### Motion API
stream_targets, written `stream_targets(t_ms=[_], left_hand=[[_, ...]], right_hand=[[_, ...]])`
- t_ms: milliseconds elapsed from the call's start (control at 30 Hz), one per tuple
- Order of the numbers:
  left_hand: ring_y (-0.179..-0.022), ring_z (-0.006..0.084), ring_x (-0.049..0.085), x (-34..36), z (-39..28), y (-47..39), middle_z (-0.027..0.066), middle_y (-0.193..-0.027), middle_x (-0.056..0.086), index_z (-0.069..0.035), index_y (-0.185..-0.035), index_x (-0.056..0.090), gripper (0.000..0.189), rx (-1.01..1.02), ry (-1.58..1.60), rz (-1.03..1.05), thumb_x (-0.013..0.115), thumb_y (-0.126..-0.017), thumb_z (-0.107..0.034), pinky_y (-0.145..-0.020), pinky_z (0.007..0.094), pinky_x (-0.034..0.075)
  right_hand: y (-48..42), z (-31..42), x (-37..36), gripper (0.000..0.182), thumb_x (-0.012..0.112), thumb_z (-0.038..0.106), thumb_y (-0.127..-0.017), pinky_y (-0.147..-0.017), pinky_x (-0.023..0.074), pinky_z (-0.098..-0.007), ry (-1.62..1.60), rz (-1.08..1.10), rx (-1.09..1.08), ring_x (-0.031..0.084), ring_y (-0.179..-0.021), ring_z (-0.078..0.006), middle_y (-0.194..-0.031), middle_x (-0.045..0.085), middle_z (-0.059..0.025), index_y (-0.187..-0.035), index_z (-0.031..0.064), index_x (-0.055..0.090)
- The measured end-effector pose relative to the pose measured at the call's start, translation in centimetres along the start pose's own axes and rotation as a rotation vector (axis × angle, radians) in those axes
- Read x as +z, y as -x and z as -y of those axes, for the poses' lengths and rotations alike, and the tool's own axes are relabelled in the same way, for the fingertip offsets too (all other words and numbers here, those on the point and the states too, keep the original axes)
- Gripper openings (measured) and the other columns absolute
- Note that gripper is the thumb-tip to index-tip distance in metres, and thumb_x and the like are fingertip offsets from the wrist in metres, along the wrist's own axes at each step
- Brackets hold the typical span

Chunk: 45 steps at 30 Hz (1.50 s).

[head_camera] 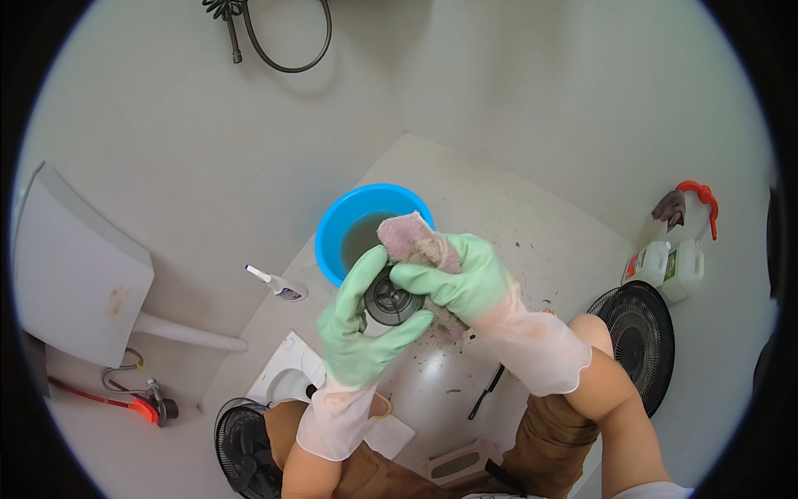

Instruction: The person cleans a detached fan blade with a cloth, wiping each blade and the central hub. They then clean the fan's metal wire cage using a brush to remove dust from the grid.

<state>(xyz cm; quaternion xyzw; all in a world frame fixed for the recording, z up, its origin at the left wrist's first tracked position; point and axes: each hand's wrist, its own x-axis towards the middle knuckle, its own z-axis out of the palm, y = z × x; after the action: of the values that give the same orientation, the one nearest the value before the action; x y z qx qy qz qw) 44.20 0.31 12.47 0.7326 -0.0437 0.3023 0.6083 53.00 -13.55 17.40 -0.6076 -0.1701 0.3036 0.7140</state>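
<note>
Both of my hands wear green rubber gloves with pale cuffs. Between the thumb and fingers of my left hand [368, 324] is a round, dark grey plastic part [394, 299] with ribs on its face. My right hand [467, 274] grips a pink, dirt-stained cloth [411, 240], its thumb and fingers close to the part's upper right edge. A blue plastic basin [333, 231] of murky water stands on the floor just beyond my hands.
A white bottle [288, 290] stands left of the basin. Black fan grilles lie at lower left [240, 443] and right [636, 349]. Plastic jugs [682, 271] stand by the right wall. Dirt bits and a dark-handled tool [486, 392] lie on the floor. A squat toilet [290, 368] is at left.
</note>
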Motion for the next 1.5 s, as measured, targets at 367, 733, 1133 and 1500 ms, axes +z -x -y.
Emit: stream_targets(t_ms=[367,733,1133,1500], left_hand=[[-0.115,0.0207,0.057,-1.6,-0.8,-1.0,0.0152,-0.130,0.054,0.002,-0.136,0.043,0.078,-0.029,0.118,0.050,0.080,-0.068,0.007,-0.098,0.0322,0.049],[-0.111,0.0208,0.060,-2.4,0.0,-0.6,0.0134,-0.122,0.061,0.001,-0.134,0.047,0.075,-0.118,-0.068,0.015,0.077,-0.067,0.012,-0.096,0.0319,0.050],[-0.107,0.0203,0.061,-2.2,-1.0,-1.7,0.0147,-0.123,0.059,-0.002,-0.133,0.049,0.076,-0.315,0.382,-0.006,0.073,-0.064,0.017,-0.087,0.0314,0.057],[-0.104,0.0165,0.064,-1.1,1.2,-0.2,0.0072,-0.121,0.064,-0.006,-0.132,0.052,0.072,-0.233,0.010,0.060,0.083,-0.068,-0.002,-0.086,0.0292,0.053]], right_hand=[[-1.2,-1.3,-0.7,0.029,0.066,0.011,-0.080,-0.064,0.0512,-0.0343,0.402,0.007,-0.937,0.062,-0.075,-0.0274,-0.104,0.059,-0.0140,-0.107,0.0016,0.061],[-0.4,-1.9,-0.3,0.029,0.072,0.011,-0.076,-0.068,0.0526,-0.0331,0.532,0.120,-0.685,0.064,-0.085,-0.0221,-0.100,0.063,-0.0088,-0.104,0.0078,0.067],[-0.3,-0.7,-0.9,0.030,0.065,0.000,-0.077,-0.066,0.0512,-0.0254,0.187,-0.228,-0.499,0.062,-0.071,-0.0101,-0.082,0.067,-0.0021,-0.107,0.0049,0.067],[-1.5,-3.4,1.0,0.007,0.068,0.014,-0.076,-0.048,0.0434,-0.0300,1.226,-0.391,-1.077,0.057,-0.058,-0.0151,-0.070,0.054,0.0012,-0.078,0.0156,0.061]])
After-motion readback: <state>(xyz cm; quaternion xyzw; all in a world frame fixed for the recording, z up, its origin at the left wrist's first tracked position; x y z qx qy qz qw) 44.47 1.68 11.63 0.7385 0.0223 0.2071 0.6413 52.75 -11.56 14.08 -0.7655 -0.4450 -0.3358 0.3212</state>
